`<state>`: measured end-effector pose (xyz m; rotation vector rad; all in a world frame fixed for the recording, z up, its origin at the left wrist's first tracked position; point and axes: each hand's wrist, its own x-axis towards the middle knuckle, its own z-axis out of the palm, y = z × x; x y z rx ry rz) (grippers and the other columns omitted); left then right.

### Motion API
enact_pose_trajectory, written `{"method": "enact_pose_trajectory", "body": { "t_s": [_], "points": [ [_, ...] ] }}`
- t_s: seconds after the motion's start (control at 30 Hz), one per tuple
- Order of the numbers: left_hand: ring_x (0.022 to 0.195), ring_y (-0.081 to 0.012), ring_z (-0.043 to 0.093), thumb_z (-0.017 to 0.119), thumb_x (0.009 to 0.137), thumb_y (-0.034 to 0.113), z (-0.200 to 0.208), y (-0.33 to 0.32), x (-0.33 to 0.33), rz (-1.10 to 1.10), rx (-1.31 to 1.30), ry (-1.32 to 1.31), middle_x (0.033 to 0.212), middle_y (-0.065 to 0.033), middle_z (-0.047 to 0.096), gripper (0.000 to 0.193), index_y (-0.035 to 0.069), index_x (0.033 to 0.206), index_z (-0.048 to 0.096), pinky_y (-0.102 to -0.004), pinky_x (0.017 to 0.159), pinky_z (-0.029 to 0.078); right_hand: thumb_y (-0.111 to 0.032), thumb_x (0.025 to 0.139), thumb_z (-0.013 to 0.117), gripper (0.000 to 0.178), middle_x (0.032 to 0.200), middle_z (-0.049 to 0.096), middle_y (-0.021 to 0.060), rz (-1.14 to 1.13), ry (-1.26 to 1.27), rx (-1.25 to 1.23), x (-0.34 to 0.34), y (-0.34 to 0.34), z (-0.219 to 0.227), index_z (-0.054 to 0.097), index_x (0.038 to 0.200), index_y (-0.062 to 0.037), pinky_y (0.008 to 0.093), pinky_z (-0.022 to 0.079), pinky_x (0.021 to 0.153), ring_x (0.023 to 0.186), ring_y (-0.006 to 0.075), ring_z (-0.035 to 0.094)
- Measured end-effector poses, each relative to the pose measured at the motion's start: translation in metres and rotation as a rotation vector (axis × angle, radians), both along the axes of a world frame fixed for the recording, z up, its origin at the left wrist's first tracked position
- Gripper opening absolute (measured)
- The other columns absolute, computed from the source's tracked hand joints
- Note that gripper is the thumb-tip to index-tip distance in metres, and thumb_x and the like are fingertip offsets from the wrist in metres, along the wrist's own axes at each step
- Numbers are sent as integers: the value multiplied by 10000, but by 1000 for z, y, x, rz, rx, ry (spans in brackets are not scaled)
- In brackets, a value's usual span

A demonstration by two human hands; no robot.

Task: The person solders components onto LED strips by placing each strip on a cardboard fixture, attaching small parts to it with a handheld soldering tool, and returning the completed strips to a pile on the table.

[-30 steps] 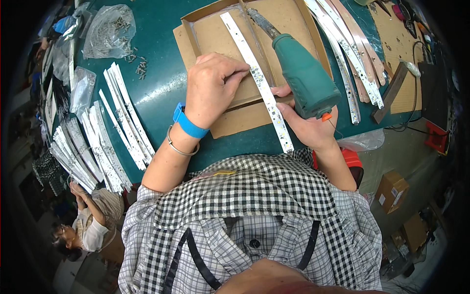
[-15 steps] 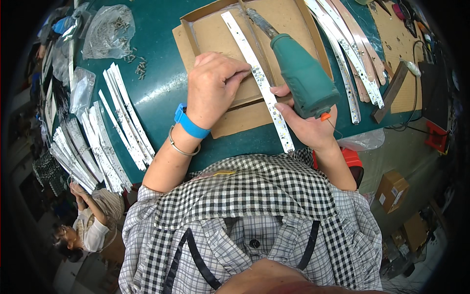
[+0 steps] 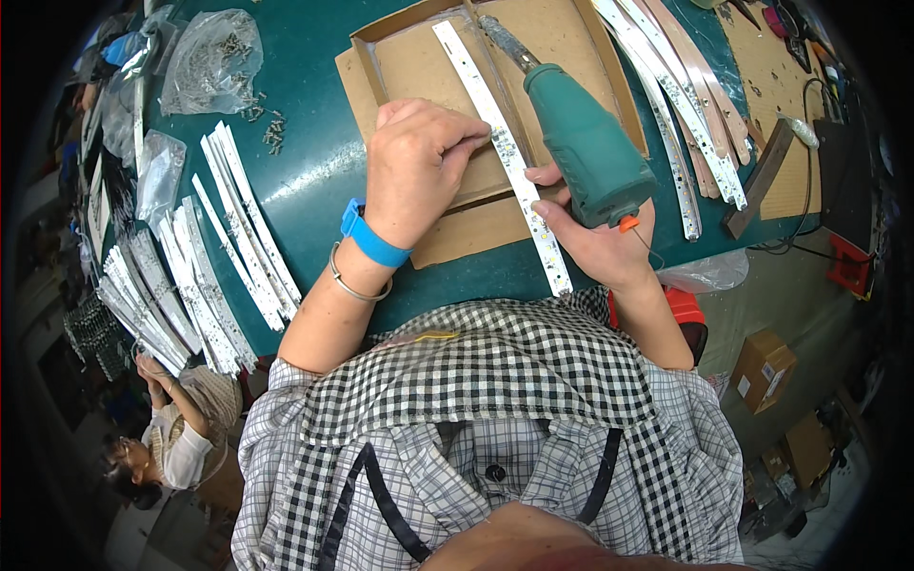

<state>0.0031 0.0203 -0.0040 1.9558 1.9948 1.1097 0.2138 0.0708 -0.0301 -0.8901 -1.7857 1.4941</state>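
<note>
A long white LED circuit strip (image 3: 473,88) slants across the cardboard tray (image 3: 547,24), its lower end past the tray toward me. My left hand (image 3: 416,157) has thumb and forefinger pinched together at the strip's left edge; anything tiny between the fingertips is hidden. My right hand (image 3: 609,243) pinches the strip lower down between thumb and finger. Over that palm lies a green soldering gun (image 3: 592,143), its dark metal tip pointing away over the tray and an orange piece with thin wire at its near end. How much the right hand grips the gun is partly hidden.
More white LED strips (image 3: 249,224) lie in bundles at left, others (image 3: 671,105) at right with copper-coloured strips. A clear bag (image 3: 214,62) of small metal parts sits at far left, some spilled beside it. A dark bar (image 3: 759,186) lies at right. Another person (image 3: 181,428) sits lower left.
The soldering gun has shifted very slightly left. The strip and left hand have moved a hair to the right; both hands keep their grip.
</note>
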Motion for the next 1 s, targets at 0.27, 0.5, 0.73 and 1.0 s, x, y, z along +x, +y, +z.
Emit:
{"method": "enact_pose_trajectory", "body": {
  "t_s": [0.27,0.5,0.73,1.0],
  "points": [
    [731,-207,603,744,676,1,-9,3,-3,-63,78,99,706,-26,655,125,93,749,700,-359,850,431,-44,721,799,636,1059,641,87,14,47,-87,-1,-1,3,475,1264,27,260,514,814,946,122,625],
    [721,-206,602,751,681,11,-11,0,-4,-69,56,61,682,-34,639,127,92,768,704,-367,851,431,125,778,676,436,993,655,122,51,80,-72,-3,-1,15,541,1184,43,248,546,695,928,206,676],
    [681,-219,608,770,708,54,-7,-5,-3,13,10,-33,685,-58,646,141,83,840,730,-374,894,448,43,811,631,555,1176,576,207,1,307,-131,29,4,53,406,1315,105,290,522,571,744,219,634],
    [739,-225,619,761,700,50,-2,-3,-5,-18,-32,59,745,-51,671,145,81,837,727,-362,861,461,-92,793,694,625,807,531,139,-106,209,-158,64,8,56,394,1298,120,236,430,426,511,139,497]
  ]
}}
